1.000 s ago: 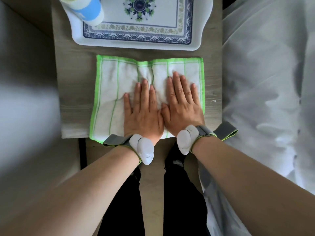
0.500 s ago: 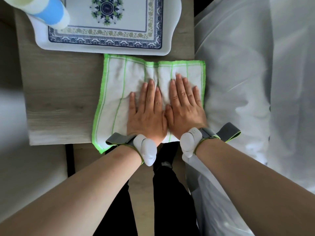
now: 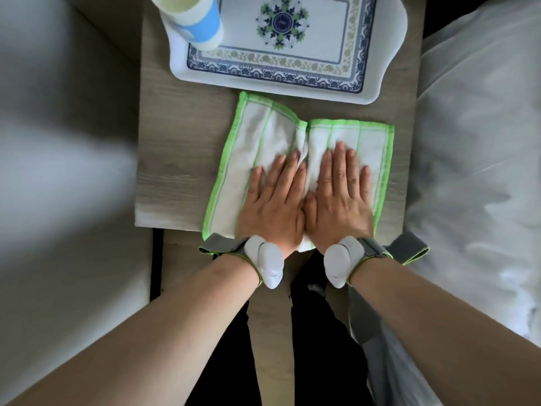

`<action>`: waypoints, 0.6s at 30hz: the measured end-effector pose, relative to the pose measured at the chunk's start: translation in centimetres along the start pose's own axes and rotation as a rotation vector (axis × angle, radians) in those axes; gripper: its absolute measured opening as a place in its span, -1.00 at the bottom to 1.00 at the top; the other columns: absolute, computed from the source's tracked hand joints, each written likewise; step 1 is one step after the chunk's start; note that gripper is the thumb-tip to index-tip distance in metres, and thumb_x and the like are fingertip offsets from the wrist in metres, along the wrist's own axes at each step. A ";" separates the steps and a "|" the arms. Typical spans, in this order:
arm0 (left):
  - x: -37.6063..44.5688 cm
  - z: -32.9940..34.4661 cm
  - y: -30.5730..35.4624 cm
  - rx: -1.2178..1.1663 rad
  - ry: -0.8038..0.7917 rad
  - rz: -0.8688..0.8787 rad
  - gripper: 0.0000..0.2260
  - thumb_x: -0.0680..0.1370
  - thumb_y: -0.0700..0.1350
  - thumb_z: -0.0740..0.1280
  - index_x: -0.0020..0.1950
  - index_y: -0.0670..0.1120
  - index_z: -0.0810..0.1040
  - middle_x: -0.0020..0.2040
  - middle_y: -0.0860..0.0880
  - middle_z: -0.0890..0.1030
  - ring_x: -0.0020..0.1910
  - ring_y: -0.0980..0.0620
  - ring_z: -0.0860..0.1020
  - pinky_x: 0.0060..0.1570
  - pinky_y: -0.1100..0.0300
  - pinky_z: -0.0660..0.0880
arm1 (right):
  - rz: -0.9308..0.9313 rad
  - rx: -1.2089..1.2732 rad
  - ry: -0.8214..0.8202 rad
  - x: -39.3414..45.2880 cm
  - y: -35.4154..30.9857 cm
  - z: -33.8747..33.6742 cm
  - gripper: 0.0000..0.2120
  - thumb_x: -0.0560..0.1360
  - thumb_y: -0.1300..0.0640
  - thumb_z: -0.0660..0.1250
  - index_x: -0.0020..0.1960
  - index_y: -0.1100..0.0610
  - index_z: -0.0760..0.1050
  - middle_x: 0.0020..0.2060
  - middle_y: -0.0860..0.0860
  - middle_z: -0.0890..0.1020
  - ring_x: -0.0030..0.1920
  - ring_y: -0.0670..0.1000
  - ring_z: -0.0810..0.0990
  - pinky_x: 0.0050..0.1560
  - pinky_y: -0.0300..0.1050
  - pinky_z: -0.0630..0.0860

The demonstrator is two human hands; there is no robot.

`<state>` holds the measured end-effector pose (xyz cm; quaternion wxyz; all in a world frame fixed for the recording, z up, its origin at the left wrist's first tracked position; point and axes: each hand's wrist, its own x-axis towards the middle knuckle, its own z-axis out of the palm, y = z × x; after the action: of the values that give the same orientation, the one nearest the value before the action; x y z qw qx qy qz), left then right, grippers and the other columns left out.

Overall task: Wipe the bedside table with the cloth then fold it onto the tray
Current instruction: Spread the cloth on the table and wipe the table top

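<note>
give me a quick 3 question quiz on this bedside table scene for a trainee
1. True or false: the white cloth with green edging already lies on the white tray with blue patterned border.
2. Which hands press flat on the cloth? A) left hand only B) right hand only C) both
3. Fill in: the blue and pale yellow cup stands on the tray's ____ corner, as seen by the camera.

Key: 1 false, it lies on the grey wooden bedside table, near the tray. 2 C. 3 left.
</note>
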<state>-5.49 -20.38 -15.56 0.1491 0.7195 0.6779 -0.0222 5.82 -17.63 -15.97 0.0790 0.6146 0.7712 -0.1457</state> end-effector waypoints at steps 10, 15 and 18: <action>-2.3 -1.0 -6.5 -0.021 0.019 -0.043 -0.54 0.56 -0.03 -0.02 0.46 -0.11 0.20 0.49 -0.05 0.23 0.47 -0.11 0.16 0.41 -0.19 0.03 | -0.033 -0.012 0.006 0.4 -7.0 1.0 -0.33 0.49 -0.07 -0.14 0.49 0.25 -0.20 0.51 0.20 -0.06 0.51 0.16 -0.13 0.47 0.13 -0.25; -3.1 -1.1 -9.1 -0.011 0.065 -0.046 -0.55 0.56 -0.03 0.02 0.45 -0.11 0.22 0.48 -0.05 0.26 0.46 -0.11 0.20 0.41 -0.19 0.10 | -0.054 -0.023 0.031 0.8 -9.5 1.4 -0.33 0.50 -0.06 -0.11 0.47 0.26 -0.22 0.51 0.21 -0.04 0.51 0.18 -0.11 0.46 0.12 -0.27; -3.7 -1.1 -11.6 -0.006 0.102 -0.072 -0.56 0.57 -0.03 0.06 0.45 -0.10 0.23 0.47 -0.04 0.28 0.46 -0.09 0.22 0.41 -0.17 0.13 | -0.066 -0.017 0.036 1.0 -12.1 1.7 -0.33 0.50 -0.06 -0.10 0.49 0.27 -0.18 0.51 0.22 -0.05 0.51 0.18 -0.12 0.45 0.11 -0.30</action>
<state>-17.38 -23.32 -15.81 0.1156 0.6945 0.7100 0.0114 -6.22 -19.64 -16.31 0.0654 0.5909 0.7935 -0.1304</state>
